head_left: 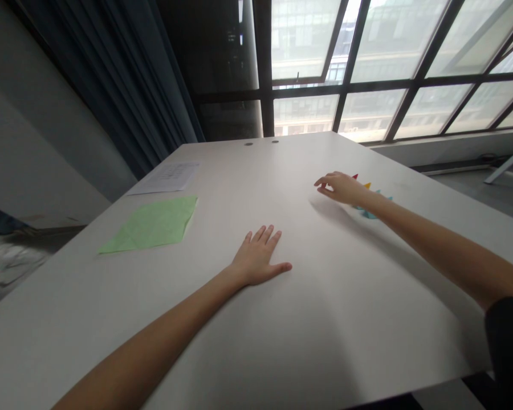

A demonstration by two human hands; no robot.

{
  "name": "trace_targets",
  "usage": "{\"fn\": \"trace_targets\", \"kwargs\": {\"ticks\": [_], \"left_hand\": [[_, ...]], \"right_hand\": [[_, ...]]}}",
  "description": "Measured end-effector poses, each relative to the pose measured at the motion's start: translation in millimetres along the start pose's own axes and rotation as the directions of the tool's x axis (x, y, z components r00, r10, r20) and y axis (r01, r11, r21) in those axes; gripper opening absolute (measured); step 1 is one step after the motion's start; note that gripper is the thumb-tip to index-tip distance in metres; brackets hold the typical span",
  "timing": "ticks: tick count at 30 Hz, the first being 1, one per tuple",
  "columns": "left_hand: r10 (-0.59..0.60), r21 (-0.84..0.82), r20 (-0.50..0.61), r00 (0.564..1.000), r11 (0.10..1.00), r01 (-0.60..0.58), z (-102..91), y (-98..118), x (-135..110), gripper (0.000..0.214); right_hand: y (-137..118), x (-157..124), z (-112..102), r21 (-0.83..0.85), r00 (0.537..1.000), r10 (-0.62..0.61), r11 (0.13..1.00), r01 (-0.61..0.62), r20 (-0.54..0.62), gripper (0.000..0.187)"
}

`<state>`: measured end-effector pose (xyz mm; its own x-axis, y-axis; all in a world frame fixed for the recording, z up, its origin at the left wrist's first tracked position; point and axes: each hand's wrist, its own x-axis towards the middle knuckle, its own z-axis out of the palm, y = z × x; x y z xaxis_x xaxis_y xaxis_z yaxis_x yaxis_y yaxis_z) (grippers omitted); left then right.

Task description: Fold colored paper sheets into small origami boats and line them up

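My left hand (259,256) lies flat on the white table (308,319), fingers stretched out and thumb spread, holding nothing. My right hand (340,187) hovers farther out to the right, fingers loosely extended and pointing left, with nothing in it. Just behind and under its wrist lie small folded paper pieces (370,212) in red, yellow and light blue, partly hidden by the hand and forearm. A light green paper sheet (154,224), creased, lies flat at the left of the table, well away from both hands.
A white printed sheet (166,177) lies beyond the green one near the table's left edge. Two small round holes (261,142) mark the far edge. Dark curtains hang at the left; large windows fill the back.
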<state>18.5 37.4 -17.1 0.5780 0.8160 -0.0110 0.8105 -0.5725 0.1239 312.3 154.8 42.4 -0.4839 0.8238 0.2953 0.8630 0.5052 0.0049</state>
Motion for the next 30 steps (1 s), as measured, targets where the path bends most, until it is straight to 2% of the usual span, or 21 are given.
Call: {"fn": "trace_targets", "kwargs": {"ticks": [4, 7, 12, 18, 21, 23, 24, 25, 26, 28, 29, 30], "left_hand": [[-0.003, 0.0, -0.002, 1.0, 1.0, 0.003, -3.7, 4.3, -3.1, 0.091], [-0.003, 0.0, -0.001, 1.0, 1.0, 0.003, -5.6, 6.1, -5.3, 0.091], [0.003, 0.004, -0.004, 1.0, 1.0, -0.003, -5.3, 9.3, -6.8, 0.09], [0.02, -0.009, 0.006, 1.0, 1.0, -0.02, -7.8, 12.1, -9.7, 0.083], [0.07, -0.036, 0.013, 0.997, 0.997, -0.07, -25.3, -0.7, -12.0, 0.066], [0.011, -0.021, -0.035, 0.999, 1.0, -0.011, -44.9, -18.2, -14.4, 0.057], [-0.065, 0.015, -0.082, 0.994, 0.998, 0.067, -55.9, -29.8, -16.4, 0.054], [-0.172, 0.06, -0.134, 0.976, 0.982, 0.181, -66.7, -43.1, -19.2, 0.051], [-0.299, 0.102, -0.182, 0.937, 0.942, 0.32, -76.5, -58.1, -23.1, 0.05], [-0.468, 0.127, -0.244, 0.85, 0.853, 0.506, -90.5, -92.0, -34.0, 0.052], [-0.606, 0.139, -0.272, 0.747, 0.744, 0.654, -94.0, -110.1, -40.7, 0.051], [-0.703, 0.133, -0.284, 0.652, 0.645, 0.753, -95.2, -128.1, -47.8, 0.051]], "right_hand": [[-59.4, -39.4, 15.0, 0.117, 0.995, -0.103, 0.988, 0.104, -0.014, 0.037], [-81.8, -64.6, 29.3, 0.195, 0.995, -0.098, 0.977, 0.092, 0.021, 0.047], [-89.3, -82.9, 42.5, 0.205, 0.992, -0.086, 0.977, 0.065, 0.093, 0.055], [-90.0, -88.0, 38.9, 0.198, 0.994, -0.089, 0.977, 0.074, 0.068, 0.053], [-92.1, -89.4, 36.1, 0.204, 0.994, -0.094, 0.976, 0.081, 0.057, 0.052], [-93.4, -89.4, 34.8, 0.217, 0.994, -0.094, 0.973, 0.081, 0.048, 0.052], [-93.9, -89.3, 34.1, 0.224, 0.995, -0.094, 0.971, 0.082, 0.044, 0.051], [-94.4, -89.2, 33.4, 0.229, 0.995, -0.093, 0.97, 0.081, 0.042, 0.051], [-94.8, -89.2, 32.5, 0.231, 0.995, -0.09, 0.97, 0.078, 0.04, 0.051], [-96.0, -89.6, 30.3, 0.232, 0.996, -0.085, 0.97, 0.074, 0.037, 0.05], [-96.7, -90.1, 28.9, 0.233, 0.996, -0.083, 0.97, 0.072, 0.036, 0.05], [-97.5, -90.6, 27.4, 0.234, 0.996, -0.08, 0.97, 0.07, 0.033, 0.05]]}}
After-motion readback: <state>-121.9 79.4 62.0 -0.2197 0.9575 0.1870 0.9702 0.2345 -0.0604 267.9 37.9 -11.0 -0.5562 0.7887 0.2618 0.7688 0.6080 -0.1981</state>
